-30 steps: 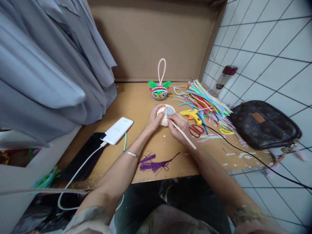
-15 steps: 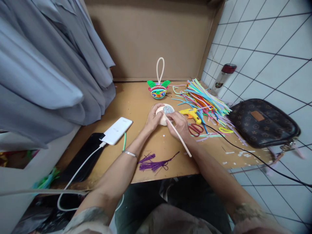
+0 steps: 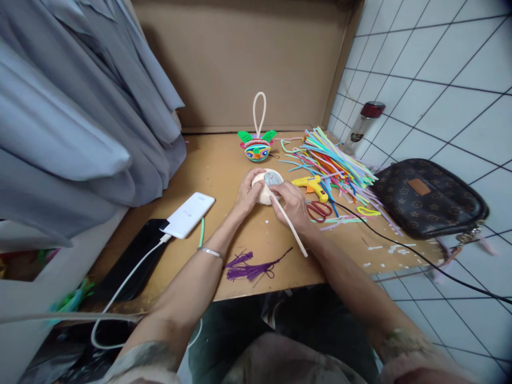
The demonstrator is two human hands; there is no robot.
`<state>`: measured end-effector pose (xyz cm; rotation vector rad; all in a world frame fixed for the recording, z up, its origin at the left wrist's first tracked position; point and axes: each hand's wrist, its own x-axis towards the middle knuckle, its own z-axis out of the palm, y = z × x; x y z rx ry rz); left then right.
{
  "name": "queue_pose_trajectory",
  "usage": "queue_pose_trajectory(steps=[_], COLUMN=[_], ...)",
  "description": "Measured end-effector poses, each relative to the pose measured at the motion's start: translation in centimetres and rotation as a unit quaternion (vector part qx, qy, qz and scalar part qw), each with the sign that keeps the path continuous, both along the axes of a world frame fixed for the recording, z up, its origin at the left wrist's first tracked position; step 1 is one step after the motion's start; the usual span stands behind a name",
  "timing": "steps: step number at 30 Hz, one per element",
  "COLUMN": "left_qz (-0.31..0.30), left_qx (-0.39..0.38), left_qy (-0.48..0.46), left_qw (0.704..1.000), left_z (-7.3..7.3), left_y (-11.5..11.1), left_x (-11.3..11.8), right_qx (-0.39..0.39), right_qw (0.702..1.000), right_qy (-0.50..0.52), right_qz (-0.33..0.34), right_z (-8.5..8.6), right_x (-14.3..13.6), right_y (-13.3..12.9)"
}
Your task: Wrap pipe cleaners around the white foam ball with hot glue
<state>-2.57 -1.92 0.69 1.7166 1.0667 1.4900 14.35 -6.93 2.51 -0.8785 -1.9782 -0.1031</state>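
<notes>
My left hand (image 3: 250, 189) is closed around the left side of a round cream-coloured craft piece (image 3: 264, 198) with a greyish patch (image 3: 272, 178) on its upper part. With closed fingers, my right hand (image 3: 291, 198) presses a cream pipe cleaner (image 3: 294, 230) against the piece's right side; its loose end slants down toward my right forearm. My fingertips hide where the two meet. Behind my hands stands a colourful lion-head ornament (image 3: 257, 150) with green ears and a cream loop. Purple tassels (image 3: 252, 269) lie in front, between my forearms.
A yellow glue gun (image 3: 312, 185) and red-handled scissors (image 3: 319, 210) lie right of my hands, before a heap of pipe cleaners (image 3: 340, 160). A brown bag (image 3: 428, 200) and a bottle (image 3: 362, 125) stand farther right. A white power bank (image 3: 189, 214) lies left; a black cord (image 3: 404, 245) crosses the right side.
The whole view has shifted slightly. My hands keep their hold on the round piece and the pipe cleaner, with only a slight shift of the right fingers.
</notes>
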Motion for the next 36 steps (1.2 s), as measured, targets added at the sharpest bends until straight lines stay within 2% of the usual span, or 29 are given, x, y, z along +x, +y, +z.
queue_pose_trajectory(steps=[5,25,36], left_qz=[-0.001,0.001,0.009], left_qx=[-0.015,-0.018,0.001], left_qy=[-0.038,-0.034,-0.033], left_qw=[0.999,0.999,0.999], left_z=[0.0,-0.2,-0.1], left_y=[0.1,0.3,0.1], left_x=[0.1,-0.1,0.0], right_qx=[-0.003,0.004,-0.003], right_qw=[1.000,1.000,1.000], right_qy=[0.000,0.021,0.008], right_qz=[-0.005,-0.019,-0.020], right_z=[-0.3,-1.2,-0.9], right_x=[0.0,-0.4,-0.3], right_y=[0.2,0.6,0.3])
